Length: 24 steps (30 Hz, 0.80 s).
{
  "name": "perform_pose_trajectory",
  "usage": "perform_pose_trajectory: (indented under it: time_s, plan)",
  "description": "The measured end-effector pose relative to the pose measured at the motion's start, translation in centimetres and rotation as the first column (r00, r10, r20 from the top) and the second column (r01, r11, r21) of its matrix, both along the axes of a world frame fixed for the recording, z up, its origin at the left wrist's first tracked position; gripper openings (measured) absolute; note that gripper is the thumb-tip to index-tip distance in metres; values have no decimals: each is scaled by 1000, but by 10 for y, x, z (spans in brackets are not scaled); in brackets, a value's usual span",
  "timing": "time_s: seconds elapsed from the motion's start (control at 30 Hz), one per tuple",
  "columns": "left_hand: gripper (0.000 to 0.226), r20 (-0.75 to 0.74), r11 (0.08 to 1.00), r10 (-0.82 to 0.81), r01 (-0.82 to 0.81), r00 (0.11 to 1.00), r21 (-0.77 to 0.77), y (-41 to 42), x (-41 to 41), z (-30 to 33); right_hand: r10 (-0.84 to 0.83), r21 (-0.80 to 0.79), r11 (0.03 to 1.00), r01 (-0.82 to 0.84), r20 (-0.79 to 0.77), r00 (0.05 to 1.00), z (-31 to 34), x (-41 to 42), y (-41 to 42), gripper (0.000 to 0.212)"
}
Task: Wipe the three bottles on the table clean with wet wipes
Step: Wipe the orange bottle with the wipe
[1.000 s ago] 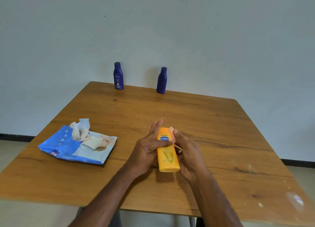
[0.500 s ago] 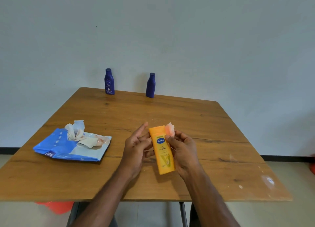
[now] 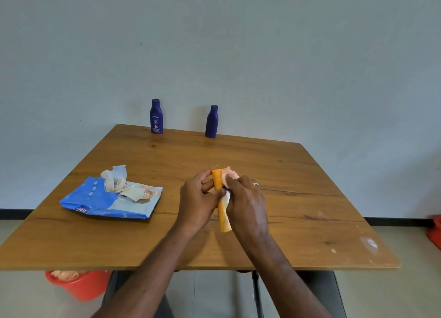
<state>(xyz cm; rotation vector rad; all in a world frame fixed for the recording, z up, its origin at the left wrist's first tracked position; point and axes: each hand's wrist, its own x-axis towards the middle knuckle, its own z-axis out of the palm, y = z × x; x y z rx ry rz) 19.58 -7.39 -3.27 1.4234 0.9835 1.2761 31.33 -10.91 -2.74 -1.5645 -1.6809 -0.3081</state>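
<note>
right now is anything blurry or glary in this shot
Head view: even, soft light; faint shadows on the wall behind the two blue bottles; a pale sheen on the table near its right corner; the red bucket below looks smeared; both hands fairly sharp.

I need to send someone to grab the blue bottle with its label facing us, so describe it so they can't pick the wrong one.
Start at the wooden table and look along its far edge by the wall, where two dark blue bottles stand upright and apart. Take the left bottle. Unlike the right bottle, which shows plain blue, it shows a white printed label on its front.
</note>
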Motion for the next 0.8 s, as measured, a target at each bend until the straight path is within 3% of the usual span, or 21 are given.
perform_pose_trajectory:
  time_s: [0.17, 0.23, 0.27, 0.3, 0.33, 0.37, 0.4, 0.47, 0.53, 0.67, 0.8]
  plan:
    - [53, -201, 975, 108, -64, 974, 211, 11, 2, 2, 164, 23, 986, -164, 17, 986, 14, -9, 5, 30]
    - [54, -223, 972, 96, -43, 970, 229, 18, 1, 1, 282, -22, 956, -292, -196, 939, 19, 0, 10, 33]
    - [53, -218, 977, 73, -26, 973, 213, 21, 1, 1, 324, -45, 925, -376, -423, 847, 22, 7, 14, 31]
    - [53, -207, 983, 50, -12, 977, 184, 25, 1, 0, 327, -25, 888, -459, -667, 670, 25, 16, 18, 27]
    - [53, -193, 989, 36, -7, 980, 146, 30, 1, 1, 291, 38, 863, -505, -854, 432, 27, 26, 22, 23]
    - [53, -179, 994, 33, -14, 983, 105, 34, 1, 1, 233, 104, 854, -510, -952, 196, 28, 36, 27, 21]
    - [54, -167, 997, 37, -27, 985, 67, 38, 1, 1, 180, 147, 857, -494, -983, 20, 28, 45, 31, 20]
    - [56, -158, 999, 46, -46, 986, 4, 49, 3, 2, 119, 177, 862, -474, -981, -151, 26, 60, 39, 21]
    - [54, -155, 998, 38, -44, 987, -36, 62, 8, 4, 101, 197, 855, -480, -971, -218, 23, 70, 48, 21]
    - [49, -121, 998, 12, -20, 993, -66, 96, 28, 14, 79, 196, 863, -465, -962, -260, 16, 92, 75, 20]
    - [42, -162, 997, -23, 10, 986, -82, 142, 59, 21, 31, 116, 886, -449, -981, -193, 11, 126, 107, 22]
